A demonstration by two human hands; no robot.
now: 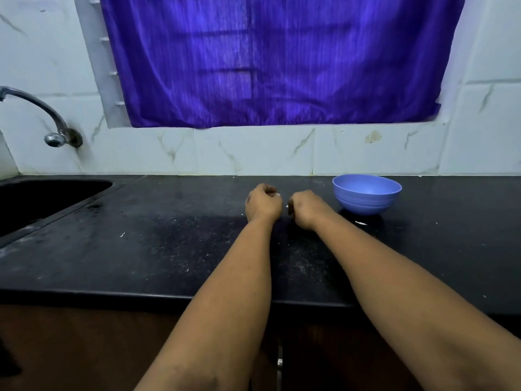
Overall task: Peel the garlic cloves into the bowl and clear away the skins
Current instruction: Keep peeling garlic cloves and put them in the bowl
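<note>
Two fists sit side by side over the bench. Left hand pinches a white scrap; whether the curled right hand holds anything is hidden. Bowl stands just right.

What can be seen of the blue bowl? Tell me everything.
The blue bowl is round and deep, plastic by its look, with faint ridges ringing its lower wall. It stands upright on the black counter near the tiled wall, beside the right hand but apart from it. Its visible inside shows nothing; the bottom is hidden.
</note>
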